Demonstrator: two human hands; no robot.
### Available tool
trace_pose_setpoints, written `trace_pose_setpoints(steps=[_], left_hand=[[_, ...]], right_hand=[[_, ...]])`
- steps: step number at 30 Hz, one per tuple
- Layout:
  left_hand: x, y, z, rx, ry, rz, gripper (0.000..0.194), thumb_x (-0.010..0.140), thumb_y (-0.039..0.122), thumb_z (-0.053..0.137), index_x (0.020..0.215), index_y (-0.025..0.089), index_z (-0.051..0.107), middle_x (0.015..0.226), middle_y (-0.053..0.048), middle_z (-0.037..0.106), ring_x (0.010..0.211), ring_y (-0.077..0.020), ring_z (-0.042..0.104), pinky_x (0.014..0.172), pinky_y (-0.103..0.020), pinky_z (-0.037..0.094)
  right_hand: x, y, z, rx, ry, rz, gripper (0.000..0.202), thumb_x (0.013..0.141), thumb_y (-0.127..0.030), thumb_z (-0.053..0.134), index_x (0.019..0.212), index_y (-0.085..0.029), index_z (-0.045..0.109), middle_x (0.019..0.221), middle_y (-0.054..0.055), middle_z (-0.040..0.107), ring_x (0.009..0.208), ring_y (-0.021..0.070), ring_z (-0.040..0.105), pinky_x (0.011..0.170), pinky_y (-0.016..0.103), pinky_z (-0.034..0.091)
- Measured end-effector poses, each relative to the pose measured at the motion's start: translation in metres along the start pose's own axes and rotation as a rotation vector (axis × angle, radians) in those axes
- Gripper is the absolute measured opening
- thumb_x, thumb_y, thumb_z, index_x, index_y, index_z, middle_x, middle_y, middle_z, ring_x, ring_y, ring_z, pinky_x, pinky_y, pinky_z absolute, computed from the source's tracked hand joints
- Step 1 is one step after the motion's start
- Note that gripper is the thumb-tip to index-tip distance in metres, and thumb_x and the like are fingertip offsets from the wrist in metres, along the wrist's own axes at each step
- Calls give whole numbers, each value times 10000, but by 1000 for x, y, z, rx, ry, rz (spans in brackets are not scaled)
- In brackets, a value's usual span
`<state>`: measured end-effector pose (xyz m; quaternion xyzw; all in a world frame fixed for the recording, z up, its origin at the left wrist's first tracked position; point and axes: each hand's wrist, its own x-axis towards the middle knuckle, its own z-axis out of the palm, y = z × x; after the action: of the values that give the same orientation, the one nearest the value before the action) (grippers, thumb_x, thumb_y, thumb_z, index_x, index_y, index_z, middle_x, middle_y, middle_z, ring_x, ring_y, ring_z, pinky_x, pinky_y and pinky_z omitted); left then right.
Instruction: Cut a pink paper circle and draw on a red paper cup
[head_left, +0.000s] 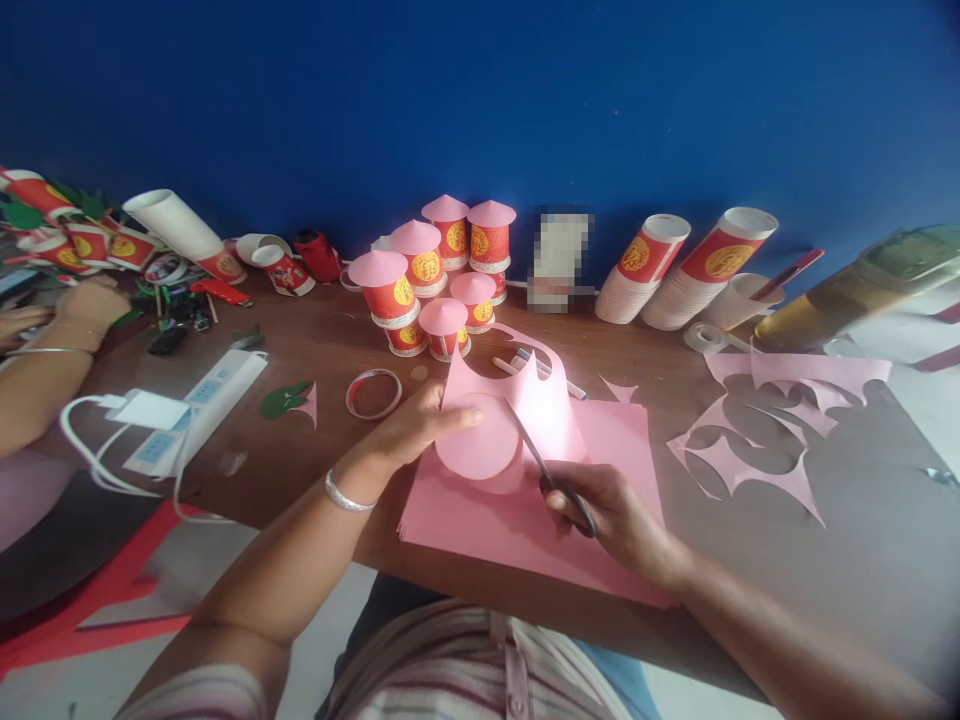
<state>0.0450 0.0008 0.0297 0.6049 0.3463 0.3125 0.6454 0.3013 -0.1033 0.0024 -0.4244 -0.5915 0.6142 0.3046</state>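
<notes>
My left hand (420, 428) pinches a piece of pink paper (480, 440) at its left side, thumb on top. A round outline shows on this piece, and its upper edge has pointed, scooped cuts. My right hand (611, 510) is closed around the dark handles of a pair of scissors (529, 435), whose blades meet the paper at the right of the round part. Beneath both lies a stack of pink paper sheets (607, 560) near the table's front edge. Curved pink offcuts (750, 470) are scattered on the table to the right.
Red cups with pink cone tops (442, 320) stand behind the paper. Stacks of paper cups (630, 280) and a bottle of yellowish liquid (832, 300) are at the back right. A power strip (199, 410) with white cables lies left, near another person's hand (90, 310).
</notes>
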Motion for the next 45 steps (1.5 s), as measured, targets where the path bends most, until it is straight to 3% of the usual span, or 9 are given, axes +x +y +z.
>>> trace_pose_setpoints(steps=[8, 17, 26, 33, 40, 45], left_hand=[[0, -1, -2, 16, 26, -3, 329, 815, 384, 754, 1053, 160, 712, 959, -72, 726, 1003, -269, 644, 921, -391, 517], [-1, -2, -5, 42, 44, -38, 284, 795, 406, 766, 939, 166, 717, 764, -39, 662, 724, -200, 604, 654, -319, 494], [0, 0, -5, 42, 27, -50, 256, 803, 401, 762, 856, 158, 700, 770, -43, 652, 739, -196, 601, 662, -315, 485], [0, 0, -5, 46, 58, -7, 281, 785, 398, 781, 922, 166, 703, 806, -46, 669, 797, -212, 625, 706, -321, 512], [0, 1, -6, 28, -10, -77, 293, 816, 423, 754, 782, 150, 656, 727, -21, 602, 694, -148, 534, 630, -272, 428], [1, 3, -6, 91, 106, -88, 349, 794, 436, 771, 708, 153, 585, 670, 11, 511, 662, -117, 450, 611, -258, 367]], right_hand=[[1, 1, 0, -6, 3, -12, 386, 994, -540, 570, 873, -177, 619, 667, -28, 496, 601, 98, 477, 586, 234, 451], [0, -1, 1, 5, -2, -13, 396, 994, -537, 569, 823, -181, 596, 661, -32, 476, 599, 94, 468, 584, 231, 452], [0, 1, 1, 12, -1, -3, 385, 995, -532, 573, 862, -175, 624, 671, -30, 479, 600, 95, 470, 590, 234, 460], [0, -2, 0, 21, -6, -8, 376, 1003, -524, 566, 903, -169, 637, 666, -34, 481, 601, 94, 473, 596, 234, 463], [1, -1, 1, 31, 19, -28, 375, 1001, -515, 570, 941, -159, 672, 626, -36, 509, 547, 89, 489, 570, 234, 479], [1, 1, 1, 48, 37, -15, 403, 977, -544, 593, 1012, -154, 690, 630, -28, 536, 537, 98, 511, 570, 254, 501]])
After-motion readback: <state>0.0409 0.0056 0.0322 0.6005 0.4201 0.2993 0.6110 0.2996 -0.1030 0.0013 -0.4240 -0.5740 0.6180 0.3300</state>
